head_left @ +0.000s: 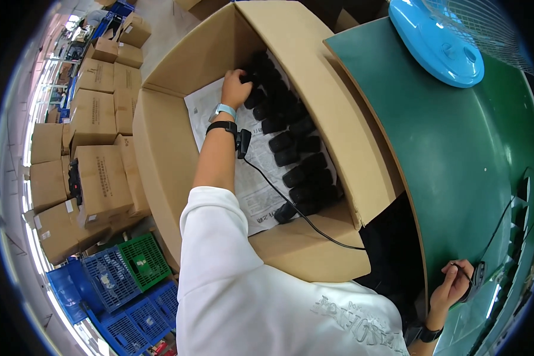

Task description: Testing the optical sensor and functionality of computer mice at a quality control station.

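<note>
Reaching with left hand (236,90) into cardboard box (166,136) toward eleven o'clock, curling it against black items (282,141) lying on newspaper (255,191) between twelve and four o'clock; unable to tell whether gripping one. Also pinching thin black cord (467,274) with right hand (455,285) at four o'clock, near dark device (479,273), over green table (445,154).

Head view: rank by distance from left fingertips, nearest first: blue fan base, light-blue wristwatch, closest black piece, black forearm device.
1. Black piece: right beside the left hand, inside the carton.
2. Light-blue wristwatch: on the left wrist.
3. Black forearm device: strapped farther up that arm.
4. Blue fan base: far right, on the green table.
</note>
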### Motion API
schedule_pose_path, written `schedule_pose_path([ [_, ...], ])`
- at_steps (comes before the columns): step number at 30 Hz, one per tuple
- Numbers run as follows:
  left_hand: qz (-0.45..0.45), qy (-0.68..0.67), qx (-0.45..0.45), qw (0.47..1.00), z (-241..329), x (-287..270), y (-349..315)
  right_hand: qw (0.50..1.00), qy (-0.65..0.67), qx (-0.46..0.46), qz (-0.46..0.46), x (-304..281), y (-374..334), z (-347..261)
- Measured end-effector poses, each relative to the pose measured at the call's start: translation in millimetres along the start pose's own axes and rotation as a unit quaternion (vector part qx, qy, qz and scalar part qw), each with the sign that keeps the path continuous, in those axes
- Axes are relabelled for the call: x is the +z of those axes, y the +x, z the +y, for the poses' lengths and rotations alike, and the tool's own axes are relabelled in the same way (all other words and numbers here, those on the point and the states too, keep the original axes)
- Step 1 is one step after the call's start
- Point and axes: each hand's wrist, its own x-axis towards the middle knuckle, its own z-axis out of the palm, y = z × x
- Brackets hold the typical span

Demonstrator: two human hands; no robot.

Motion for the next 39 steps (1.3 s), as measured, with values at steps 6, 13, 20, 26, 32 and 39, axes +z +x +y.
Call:
schedule_pose_path([
  [6, -0.071, -0.096, -0.049, 0.992, -8.4, 0.1, -11.9, 1.000, -0.011, -0.010, 0.011, -0.3, 0.9, -0.3],
  [13, -0.147, -0.081, -0.033, 0.985, -9.3, -2.8, -22.3, 1.000, 0.001, -0.009, 0.008, 0.4, 1.8, -0.7],
  [20, -0.182, -0.131, -0.049, 0.973, -6.0, -12.1, -33.4, 1.000, 0.019, -0.012, 0.004, 0.8, 4.4, -1.4],
  [26, 0.025, -0.040, 0.143, 0.989, 57.0, -33.0, -77.9, 1.000, 0.024, -0.017, -0.004, 1.1, 2.4, -2.2],
  [32, -0.199, 0.046, 0.332, 0.921, 93.3, -39.4, -135.2, 0.999, 0.031, -0.023, 0.000, -0.1, 2.2, -0.2],
  [39, -0.221, 0.031, 0.286, 0.932, 92.3, -49.5, -156.5, 0.999, 0.043, -0.024, -0.003, -0.1, 3.1, 0.5],
])
